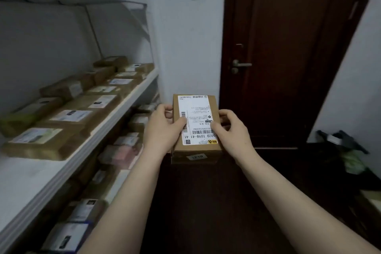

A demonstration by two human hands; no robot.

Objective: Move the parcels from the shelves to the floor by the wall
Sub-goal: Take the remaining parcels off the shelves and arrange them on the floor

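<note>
Forearms stretching forward; left hand (162,128) and right hand (233,131) clasping parcel (196,150) by its sides, thumbs on label (195,113), carrying it mid-air right of shelves (115,114). Next: lowering it to floor (206,202) by wall (185,47), possibly dim right side.

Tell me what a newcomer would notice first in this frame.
A brown parcel with a white shipping label sits centre frame, held by the left grip and right grip. More labelled parcels line the white shelves at left; a dark door stands behind, at right.
</note>
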